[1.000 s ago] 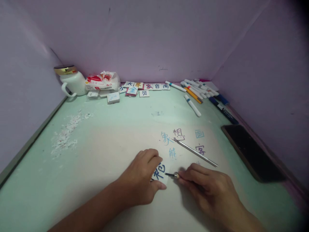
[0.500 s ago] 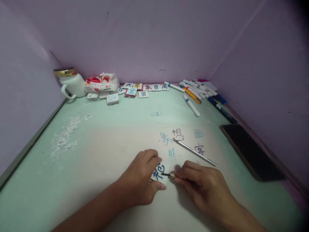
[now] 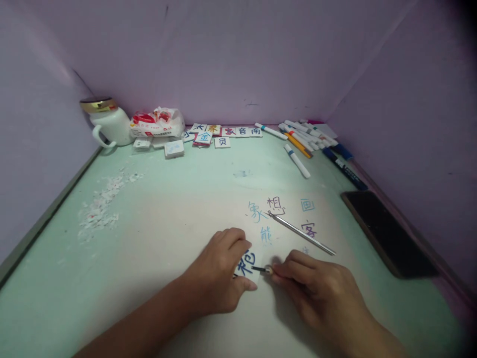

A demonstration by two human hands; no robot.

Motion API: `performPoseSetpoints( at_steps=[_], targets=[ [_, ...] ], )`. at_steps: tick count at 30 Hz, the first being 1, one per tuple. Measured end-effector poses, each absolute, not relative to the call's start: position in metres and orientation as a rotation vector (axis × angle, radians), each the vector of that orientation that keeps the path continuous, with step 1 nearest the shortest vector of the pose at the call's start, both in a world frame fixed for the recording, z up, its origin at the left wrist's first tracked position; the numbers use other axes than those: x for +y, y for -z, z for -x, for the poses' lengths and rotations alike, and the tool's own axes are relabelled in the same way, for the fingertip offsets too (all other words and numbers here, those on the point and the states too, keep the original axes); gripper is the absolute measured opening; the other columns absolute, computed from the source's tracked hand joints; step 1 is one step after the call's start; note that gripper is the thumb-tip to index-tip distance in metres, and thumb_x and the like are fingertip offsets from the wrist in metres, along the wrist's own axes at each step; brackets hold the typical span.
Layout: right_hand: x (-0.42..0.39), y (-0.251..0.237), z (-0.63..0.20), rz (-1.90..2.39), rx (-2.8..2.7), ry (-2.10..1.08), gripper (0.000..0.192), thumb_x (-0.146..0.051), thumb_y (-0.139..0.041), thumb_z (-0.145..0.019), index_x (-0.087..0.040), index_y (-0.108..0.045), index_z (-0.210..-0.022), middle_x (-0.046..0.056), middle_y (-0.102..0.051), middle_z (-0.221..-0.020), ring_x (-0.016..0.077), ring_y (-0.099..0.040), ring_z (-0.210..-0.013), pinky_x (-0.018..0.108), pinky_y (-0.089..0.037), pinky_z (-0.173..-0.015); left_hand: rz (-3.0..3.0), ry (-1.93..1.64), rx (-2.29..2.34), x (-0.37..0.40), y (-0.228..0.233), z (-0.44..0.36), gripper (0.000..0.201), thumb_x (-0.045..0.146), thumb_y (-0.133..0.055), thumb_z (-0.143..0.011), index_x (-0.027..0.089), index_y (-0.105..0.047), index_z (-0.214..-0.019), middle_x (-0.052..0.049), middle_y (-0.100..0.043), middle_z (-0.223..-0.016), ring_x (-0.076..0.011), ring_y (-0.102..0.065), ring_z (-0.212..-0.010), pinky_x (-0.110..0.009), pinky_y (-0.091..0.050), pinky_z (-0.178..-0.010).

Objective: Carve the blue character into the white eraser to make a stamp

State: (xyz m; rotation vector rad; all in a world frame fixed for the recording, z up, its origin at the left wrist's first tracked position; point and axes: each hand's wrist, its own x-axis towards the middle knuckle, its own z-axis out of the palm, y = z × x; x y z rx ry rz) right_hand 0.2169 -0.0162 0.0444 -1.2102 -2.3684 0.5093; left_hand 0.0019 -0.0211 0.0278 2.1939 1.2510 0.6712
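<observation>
My left hand (image 3: 225,266) grips a small white card (image 3: 253,276) bearing a dark blue Chinese character, thumb along the near edge and fingers over the far edge. Part of the card is hidden under that hand. In my right hand (image 3: 316,293) is a carving tool (image 3: 263,270) with a slim dark blade and a metal collar; its handle is covered by my fingers. The blade's tip lies over the card's face, by the blue strokes. A thin silver rod (image 3: 302,233) with a pointed end rests on the table just beyond my right hand.
Characters are written on the table (image 3: 179,214). White shavings (image 3: 106,201) lie at left. Along the back stand a lidded white mug (image 3: 115,127), a tissue pack (image 3: 156,124), character cards (image 3: 222,142) and several markers (image 3: 297,161). A phone (image 3: 387,233) lies at right.
The tool's tip has shifted slightly right over the card. Both hands keep their grips, and the whole view has moved a little.
</observation>
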Motion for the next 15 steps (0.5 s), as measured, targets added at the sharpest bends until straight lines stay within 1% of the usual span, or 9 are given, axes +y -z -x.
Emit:
performPoseSetpoints(
  at_steps=[8, 15],
  targets=[
    [-0.0191, -0.0391, -0.2104, 1.187, -2.329, -0.481, 0.021, -0.022, -0.051, -0.089, -0.023, -0.070, -0.081, -0.002, -0.061, -0.062, 0.0096, -0.054, -0.045, 0.023, -0.032, -0.045, -2.169, -0.673, 1.267, -0.0216, -0.0266, -0.0017, 0.048, 0.017, -0.075, -0.065, 0.014, -0.054, -0.108, -0.015, -0.055, -0.115, -0.0288, -0.054, -0.104, -0.045, -0.049, -0.090],
    [-0.0205, -0.0413, -0.2171, 1.219, -2.318, -0.544, 0.020, -0.022, -0.051, -0.090, -0.023, -0.070, -0.082, -0.002, -0.062, -0.064, 0.0091, -0.055, -0.047, 0.022, -0.035, -0.046, -2.160, -0.671, 1.257, -0.0209, -0.0285, -0.0016, 0.047, 0.020, -0.075, -0.066, 0.015, -0.056, -0.109, -0.014, -0.056, -0.113, -0.0288, -0.056, -0.102, -0.046, -0.049, -0.090]
  ],
)
